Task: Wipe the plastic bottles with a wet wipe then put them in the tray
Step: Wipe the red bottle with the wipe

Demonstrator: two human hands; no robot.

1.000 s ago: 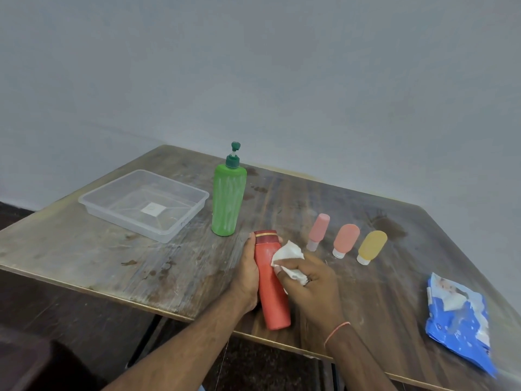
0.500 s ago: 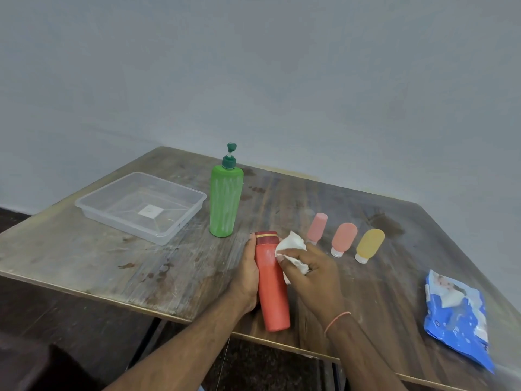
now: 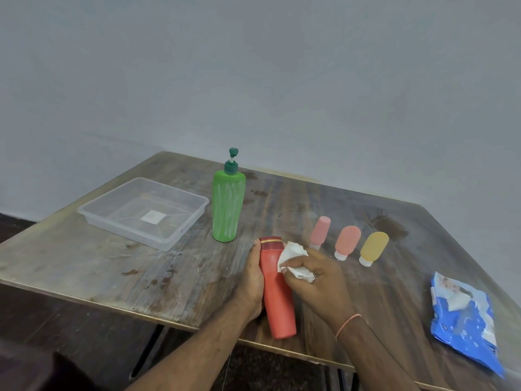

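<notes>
Tray (image 3: 180, 237) at left of tabletop (image 3: 84, 266), holding no bottles; green pump bottle (image 3: 227, 210) upright beside it. Centre: left hand (image 3: 253, 280) grips red bottle (image 3: 277, 292) along its side; right hand (image 3: 315, 277) pinches crumpled wipe (image 3: 293, 258) against its upper body. Bottle judged light, rigid, slick when wet; best held mid-body. Three small bottles (image 3: 347, 241) lie right, unwiped

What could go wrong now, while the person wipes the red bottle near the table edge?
1. The red bottle sticks out past the near edge of the table; if the left hand loosens, it may fall to the floor.
2. The right hand, rubbing with the wet wipe, is close to the pink bottle and may knock it.
3. The green pump bottle stands upright nearby and could tip if bumped.
</notes>
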